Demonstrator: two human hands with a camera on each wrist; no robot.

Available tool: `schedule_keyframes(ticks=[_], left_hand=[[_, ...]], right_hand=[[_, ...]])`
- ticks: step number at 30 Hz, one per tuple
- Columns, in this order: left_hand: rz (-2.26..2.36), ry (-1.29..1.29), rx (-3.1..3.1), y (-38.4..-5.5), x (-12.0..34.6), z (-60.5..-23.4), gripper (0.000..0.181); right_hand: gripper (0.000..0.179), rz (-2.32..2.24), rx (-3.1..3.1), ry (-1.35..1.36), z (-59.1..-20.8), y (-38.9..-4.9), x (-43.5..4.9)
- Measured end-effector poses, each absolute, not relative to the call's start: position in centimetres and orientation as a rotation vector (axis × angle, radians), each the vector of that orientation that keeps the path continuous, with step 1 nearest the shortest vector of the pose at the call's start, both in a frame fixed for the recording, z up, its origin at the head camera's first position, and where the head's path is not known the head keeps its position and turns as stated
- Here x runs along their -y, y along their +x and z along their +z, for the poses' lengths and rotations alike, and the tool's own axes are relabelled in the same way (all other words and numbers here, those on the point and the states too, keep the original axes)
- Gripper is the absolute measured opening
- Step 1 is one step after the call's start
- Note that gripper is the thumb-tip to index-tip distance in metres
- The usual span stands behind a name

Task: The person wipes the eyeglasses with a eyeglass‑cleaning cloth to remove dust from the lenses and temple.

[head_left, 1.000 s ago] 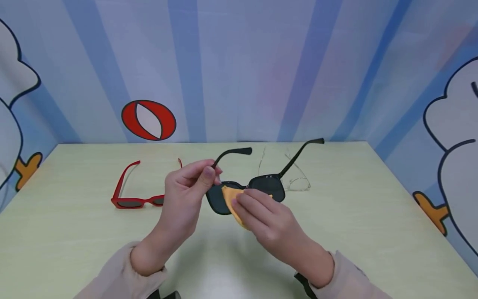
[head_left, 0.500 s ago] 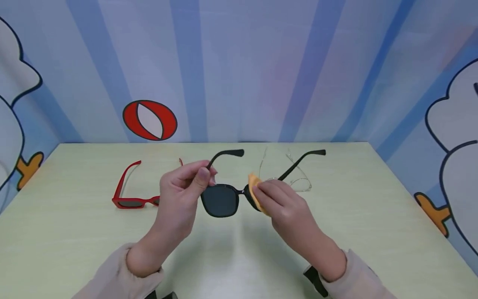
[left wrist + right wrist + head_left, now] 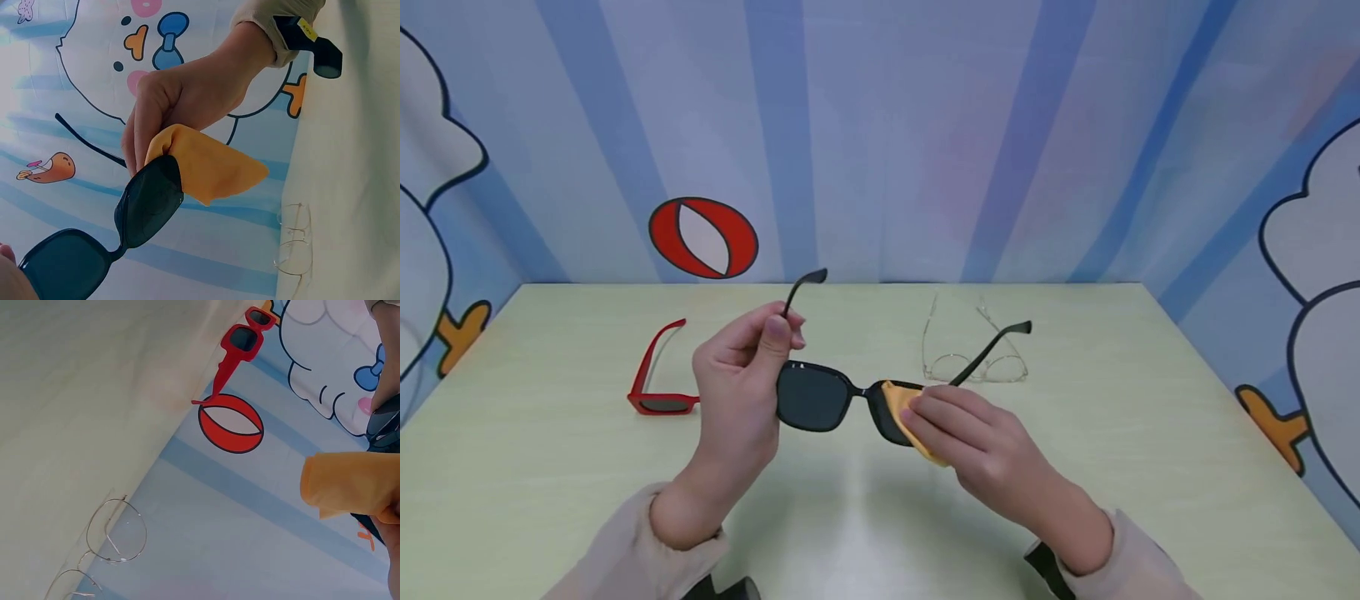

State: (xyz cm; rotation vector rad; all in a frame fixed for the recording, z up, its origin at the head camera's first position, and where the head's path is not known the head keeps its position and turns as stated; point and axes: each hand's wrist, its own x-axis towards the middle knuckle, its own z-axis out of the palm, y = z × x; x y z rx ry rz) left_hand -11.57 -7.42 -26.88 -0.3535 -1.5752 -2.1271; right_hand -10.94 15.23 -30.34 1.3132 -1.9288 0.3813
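Note:
Black-framed sunglasses (image 3: 814,398) with dark lenses are held up above the table, both temples unfolded. My left hand (image 3: 741,387) pinches the left temple near its hinge between thumb and fingers. An orange cloth (image 3: 904,408) is folded over the right lens, and my right hand (image 3: 981,437) pinches lens and cloth together. In the left wrist view the cloth (image 3: 209,165) drapes past the lens edge under the right hand's fingers (image 3: 144,125). The right wrist view shows the orange cloth (image 3: 353,486) at the right edge, with part of the sunglasses behind it.
Red sunglasses (image 3: 664,405) stand on the table (image 3: 550,475) at the left, partly hidden by my left hand. Thin metal-framed eyeglasses (image 3: 1015,367) lie at the back, right of centre. A printed backdrop (image 3: 880,142) rises behind the table.
My right hand has moved the cloth from near the left lens across to the right lens. My left hand has shifted left, and the sunglasses have tilted down to the right.

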Motion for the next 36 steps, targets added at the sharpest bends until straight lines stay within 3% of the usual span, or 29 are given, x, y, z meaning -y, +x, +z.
schedule_keyframes(ticks=[3,8,13,15,21,26,36], left_hand=[[-2.136,-0.327,1.571,-11.5,7.4,-26.8,0.012],[-2.204,-0.316,1.612,-10.9,6.8,-26.9,0.011],[-2.221,-0.447,1.657,-10.8,6.5,-27.3,0.011],[-2.219,-0.512,1.687,-10.9,6.4,-27.4,0.010],[-2.232,-0.648,1.754,-11.1,6.3,-27.8,0.030],[-2.224,-0.745,1.716,-11.2,6.5,-27.9,0.013],[-2.152,-0.616,1.615,-10.8,6.1,-28.1,0.013]], right_hand=[[0.030,0.366,1.889,1.321,-30.3,-10.7,-15.3],[0.020,0.334,1.946,1.313,-29.9,-10.2,-14.6],[0.047,0.377,2.068,1.149,-30.0,-10.1,-14.0],[0.048,0.393,2.102,1.091,-30.3,-10.3,-13.8],[0.044,0.285,2.189,0.943,-30.9,-11.0,-13.8],[0.043,0.139,2.214,0.832,-30.7,-11.3,-14.0],[0.049,0.352,2.047,1.037,-31.5,-12.5,-15.1]])
